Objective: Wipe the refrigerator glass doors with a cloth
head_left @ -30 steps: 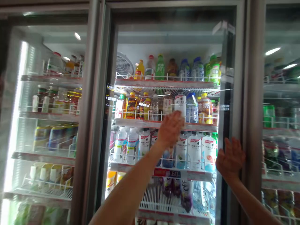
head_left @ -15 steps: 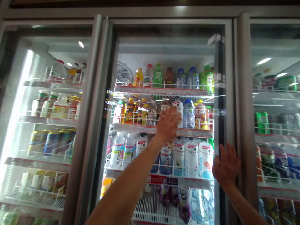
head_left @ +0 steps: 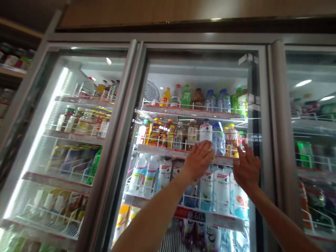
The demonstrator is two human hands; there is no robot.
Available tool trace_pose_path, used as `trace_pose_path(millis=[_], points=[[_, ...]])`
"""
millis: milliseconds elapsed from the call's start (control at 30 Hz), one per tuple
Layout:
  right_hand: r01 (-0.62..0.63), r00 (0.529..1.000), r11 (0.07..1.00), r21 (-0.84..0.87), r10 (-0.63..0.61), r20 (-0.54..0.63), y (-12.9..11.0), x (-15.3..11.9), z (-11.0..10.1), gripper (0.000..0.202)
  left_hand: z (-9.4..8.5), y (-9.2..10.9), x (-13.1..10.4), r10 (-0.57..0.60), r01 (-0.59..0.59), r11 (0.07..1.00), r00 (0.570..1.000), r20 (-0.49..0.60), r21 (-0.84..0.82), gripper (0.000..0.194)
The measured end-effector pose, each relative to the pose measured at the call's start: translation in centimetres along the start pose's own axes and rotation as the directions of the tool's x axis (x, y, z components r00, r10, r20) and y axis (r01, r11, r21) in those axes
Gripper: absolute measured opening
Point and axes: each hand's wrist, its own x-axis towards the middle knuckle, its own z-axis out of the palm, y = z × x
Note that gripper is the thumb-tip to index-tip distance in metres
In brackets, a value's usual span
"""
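Observation:
My left hand [head_left: 199,160] lies over the middle glass door [head_left: 183,71] of a drinks fridge, in front of the second and third shelves. A pale, crumpled cloth [head_left: 212,154] shows at the edge of its fingers, pressed between the hand and the glass; most of it is hidden. My right hand [head_left: 246,167] is spread flat near the right side of the same door, fingers apart and holding nothing. Behind the glass, white-labelled bottles [head_left: 222,187] stand in a row below both hands.
Silver door frames [head_left: 115,140] separate the middle door from the left door, and a right frame [head_left: 282,115] stands beside my right hand. Bottles and cans fill wire-fronted shelves inside. A price tag [head_left: 198,216] hangs on the third shelf edge. Wooden shelves [head_left: 12,71] stand far left.
My right hand has moved up and slightly left on the door, closer to my left hand. My left hand stays over the glass with the cloth. The view has tilted upward and left.

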Motion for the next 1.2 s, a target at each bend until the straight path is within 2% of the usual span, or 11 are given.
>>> trace_pose_path(millis=[100, 200, 300, 400, 467, 567, 700, 767, 933, 1000, 1200], points=[[-0.007, 0.999, 1.0, -0.015, 0.007, -0.032, -0.8, 1.7, 0.6, 0.052, 0.5, -0.1, 1.6, 0.091, -0.091, 0.995, 0.996, 0.005, -0.028, 0.04], [-0.015, 0.998, 1.0, -0.004, 0.015, -0.064, -0.7, 1.5, 0.9, 0.052, -1.7, -5.9, 1.1, -0.219, 0.221, 0.975, 0.973, -0.077, 0.015, 0.045], [-0.031, 0.997, 0.999, 0.008, 0.032, -0.064, -0.8, 1.1, 0.8, 0.053, -4.8, -13.2, -0.5, -0.616, 0.641, 0.766, 0.755, -0.224, 0.051, 0.044], [-0.034, 0.998, 0.999, 0.016, 0.035, -0.059, -0.9, 1.2, 0.7, 0.055, -5.8, -15.1, -1.1, -0.754, 0.801, 0.598, 0.57, -0.327, 0.018, 0.046], [-0.018, 0.998, 1.0, 0.024, 0.019, -0.064, -0.9, 1.3, 0.6, 0.056, -4.8, -12.5, -0.4, -0.712, 0.746, 0.666, 0.638, -0.291, 0.007, 0.047], [0.021, 0.995, 0.999, 0.047, -0.017, -0.095, -0.5, 1.2, 0.5, 0.054, -2.3, -6.8, 1.1, -0.431, 0.437, 0.9, 0.89, -0.149, 0.01, 0.048], [0.041, 0.995, 0.996, 0.082, -0.034, -0.089, -0.1, 0.9, 0.4, 0.055, -2.3, -6.6, 0.4, -0.257, 0.259, 0.965, 0.964, -0.065, 0.03, 0.045], [0.04, 0.995, 0.995, 0.087, -0.032, -0.09, -0.1, 0.9, 0.4, 0.056, -4.2, -10.3, -1.4, -0.419, 0.425, 0.903, 0.904, -0.091, 0.068, 0.044], [0.047, 0.985, 0.996, 0.073, -0.034, -0.171, -0.2, 1.0, 0.8, 0.057, -7.4, -16.4, -5.2, -0.766, 0.82, 0.568, 0.556, -0.322, 0.063, 0.044], [0.043, 0.983, 0.996, 0.075, -0.029, -0.183, -0.2, 1.0, 0.8, 0.056, -6.2, -14.3, -5.4, -0.726, 0.775, 0.629, 0.612, -0.314, 0.056, 0.044], [0.025, 0.985, 0.994, 0.103, -0.007, -0.171, 0.1, 0.8, 1.1, 0.056, -2.5, -5.1, -4.2, -0.185, 0.185, 0.983, 0.983, -0.007, 0.004, 0.049]])
